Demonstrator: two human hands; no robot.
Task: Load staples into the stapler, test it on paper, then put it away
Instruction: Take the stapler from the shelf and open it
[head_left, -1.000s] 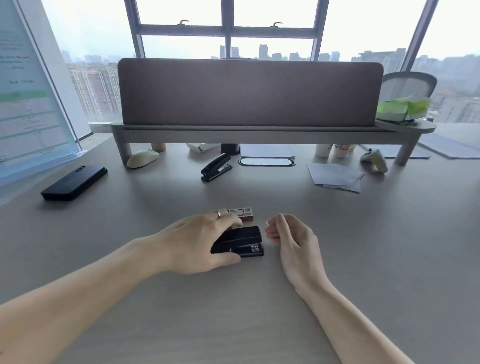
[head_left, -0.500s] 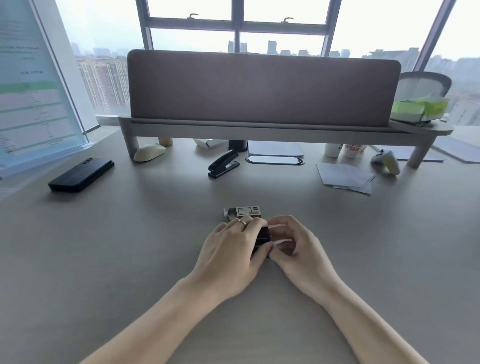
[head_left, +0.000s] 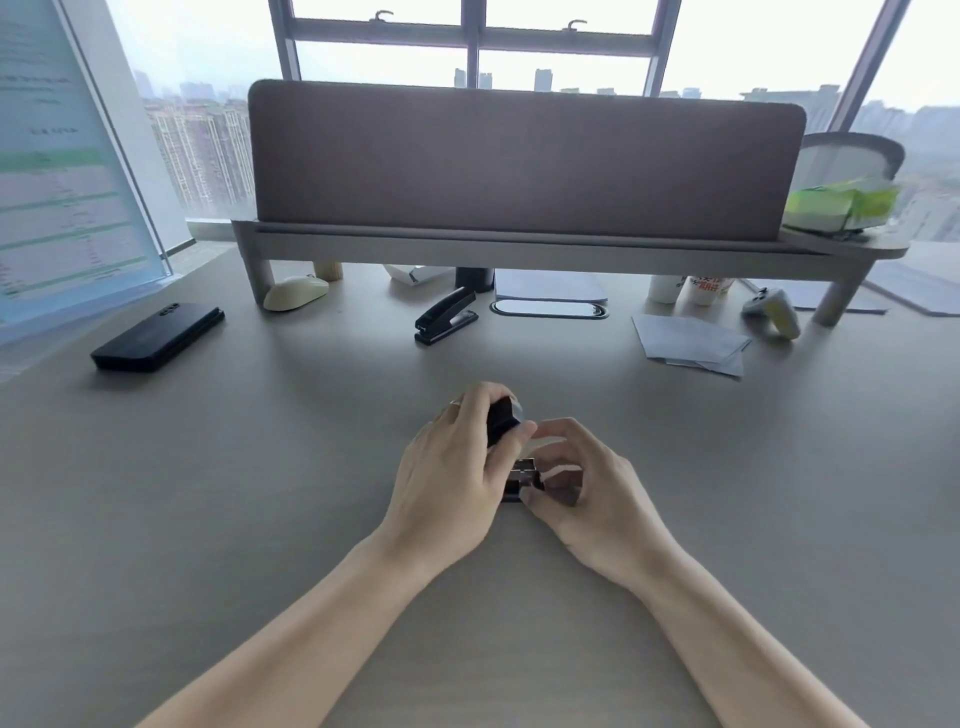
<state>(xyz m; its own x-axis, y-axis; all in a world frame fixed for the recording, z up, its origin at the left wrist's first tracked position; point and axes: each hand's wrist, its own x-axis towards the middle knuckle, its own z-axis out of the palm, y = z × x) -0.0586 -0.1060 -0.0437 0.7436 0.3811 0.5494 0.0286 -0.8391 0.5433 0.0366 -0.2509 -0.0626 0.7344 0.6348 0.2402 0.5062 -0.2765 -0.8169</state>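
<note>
A small black stapler (head_left: 522, 475) sits on the desk in front of me with its black top cover (head_left: 501, 418) swung up. My left hand (head_left: 457, 467) grips that raised cover. My right hand (head_left: 587, 488) holds the stapler's base, fingers curled round its right side. The metal staple channel shows between the two hands. The staple box is hidden behind my left hand. Loose sheets of paper (head_left: 691, 343) lie at the back right of the desk.
A second black stapler (head_left: 447, 317) stands near the desk shelf (head_left: 519, 249). A black phone (head_left: 156, 338) lies at the left, a cream mouse (head_left: 296, 291) under the shelf, a game controller (head_left: 771, 312) and cups at the right. A green packet (head_left: 841, 205) rests on the shelf.
My right hand came onto the stapler and took its base. My left hand has swung the top cover up, so the stapler now stands open. The staple box went out of sight.
</note>
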